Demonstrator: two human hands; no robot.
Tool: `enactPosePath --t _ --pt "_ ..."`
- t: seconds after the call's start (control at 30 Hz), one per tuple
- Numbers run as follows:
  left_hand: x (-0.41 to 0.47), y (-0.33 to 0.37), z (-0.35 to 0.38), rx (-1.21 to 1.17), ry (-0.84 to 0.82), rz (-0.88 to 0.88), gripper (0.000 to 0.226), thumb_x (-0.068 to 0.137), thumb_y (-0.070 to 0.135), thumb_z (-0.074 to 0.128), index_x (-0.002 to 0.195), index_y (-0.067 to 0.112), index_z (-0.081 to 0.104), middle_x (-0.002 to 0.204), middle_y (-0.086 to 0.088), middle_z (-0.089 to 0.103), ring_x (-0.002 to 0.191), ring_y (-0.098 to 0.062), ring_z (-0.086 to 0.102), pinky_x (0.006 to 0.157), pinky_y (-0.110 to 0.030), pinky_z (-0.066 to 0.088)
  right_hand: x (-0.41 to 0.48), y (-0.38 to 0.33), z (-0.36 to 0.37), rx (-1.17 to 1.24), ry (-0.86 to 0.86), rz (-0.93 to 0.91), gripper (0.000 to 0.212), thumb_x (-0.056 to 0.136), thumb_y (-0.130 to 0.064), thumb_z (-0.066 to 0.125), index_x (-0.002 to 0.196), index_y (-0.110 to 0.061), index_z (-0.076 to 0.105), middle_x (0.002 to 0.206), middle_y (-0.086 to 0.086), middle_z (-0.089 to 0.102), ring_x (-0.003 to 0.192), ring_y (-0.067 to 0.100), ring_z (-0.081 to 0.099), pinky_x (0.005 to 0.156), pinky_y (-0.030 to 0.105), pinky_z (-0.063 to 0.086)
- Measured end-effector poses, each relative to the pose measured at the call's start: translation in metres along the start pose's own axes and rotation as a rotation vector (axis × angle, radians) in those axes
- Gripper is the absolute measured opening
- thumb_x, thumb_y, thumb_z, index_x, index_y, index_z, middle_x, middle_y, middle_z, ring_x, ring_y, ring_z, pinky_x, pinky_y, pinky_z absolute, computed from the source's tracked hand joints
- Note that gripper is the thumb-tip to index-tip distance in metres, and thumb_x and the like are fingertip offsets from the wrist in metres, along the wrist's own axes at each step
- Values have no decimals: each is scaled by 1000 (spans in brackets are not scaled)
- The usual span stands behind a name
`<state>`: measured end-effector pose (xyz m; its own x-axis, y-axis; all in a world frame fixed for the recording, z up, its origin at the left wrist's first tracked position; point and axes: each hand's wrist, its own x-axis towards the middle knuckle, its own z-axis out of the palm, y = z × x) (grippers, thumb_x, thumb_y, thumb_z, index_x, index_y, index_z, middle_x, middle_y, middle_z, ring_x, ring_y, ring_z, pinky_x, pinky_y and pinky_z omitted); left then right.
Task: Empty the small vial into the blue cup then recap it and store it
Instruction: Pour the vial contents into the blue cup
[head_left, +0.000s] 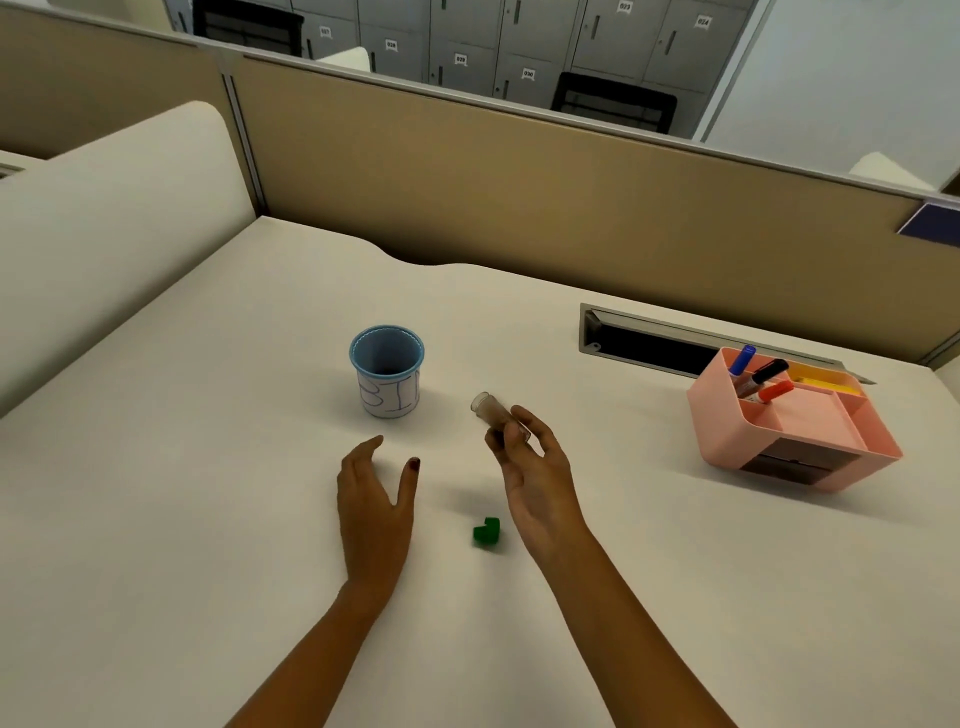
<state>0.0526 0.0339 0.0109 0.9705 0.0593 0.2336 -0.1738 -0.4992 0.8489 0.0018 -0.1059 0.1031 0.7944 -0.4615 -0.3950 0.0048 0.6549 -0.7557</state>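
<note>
A small clear vial (492, 413) with brownish contents is in my right hand (535, 478), uncapped, tilted with its open mouth pointing up and left toward the blue cup (387, 369). The cup stands upright on the white desk, blue-rimmed with a white label, a hand's width left of the vial. The green cap (487, 533) lies on the desk between my two wrists. My left hand (374, 499) hovers flat over the desk below the cup, fingers spread and holding nothing.
A pink desk organiser (810, 431) holding markers (761, 376) stands at the right. Behind it is an open cable slot (649, 345) in the desk. A tan partition wall (519, 182) runs along the back and a cream panel (114, 218) along the left.
</note>
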Motion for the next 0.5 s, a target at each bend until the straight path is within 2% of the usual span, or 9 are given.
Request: enactPosePath --t 0.07,0.13,0.2,0.27,0.37,0.4,0.5 --pt "21 -10 2 116 56 12 59 84 43 59 131 11 43 135 -11 49 127 -25 43 104 -36 38 13 -1 15 16 -12 19 39 87 -8 63 124 -6 50 119 19 63 88 19 67 85 26 51" --pt "38 -13 4 118 60 -34 68 82 46 60 136 12 37 142 -11 43 135 -25 34 109 -42 36 23 -2 28 -60 -13 -18 45 84 -11 67 125 -1 49 108 14 68 88 19 69 87 27 52" --pt "56 -17 9 81 64 -91 74 81 47 62 139 12 32 145 -11 39 137 -25 32 109 -44 36 38 -1 43 -179 -4 -77 42 85 -13 67 122 -2 51 101 9 70 82 15 71 95 31 52" --pt "67 -16 13 60 73 -98 79 80 48 63 141 12 29 146 -11 38 136 -25 34 108 -45 39 49 -1 53 -290 6 -145 36 85 -14 68 116 -7 53 103 8 71 78 12 72 94 31 52" --pt "82 -17 20 34 51 -104 86 77 52 65 143 14 26 148 -8 36 135 -24 36 107 -39 39 70 1 70 -421 6 -243 31 84 -15 70 110 -16 54 104 5 70 79 11 72 69 13 55" --pt "84 -15 21 23 43 -101 88 75 53 65 144 15 25 149 -7 35 135 -23 35 105 -35 38 74 1 73 -456 7 -281 31 83 -15 71 109 -18 54 102 2 70 81 12 72 65 10 55" --pt "96 -15 26 -32 38 -102 94 69 57 66 144 16 25 149 -6 35 135 -22 36 99 -24 34 91 4 86 -578 -4 -387 32 81 -15 73 107 -24 56 96 -9 67 92 13 69 76 14 57"
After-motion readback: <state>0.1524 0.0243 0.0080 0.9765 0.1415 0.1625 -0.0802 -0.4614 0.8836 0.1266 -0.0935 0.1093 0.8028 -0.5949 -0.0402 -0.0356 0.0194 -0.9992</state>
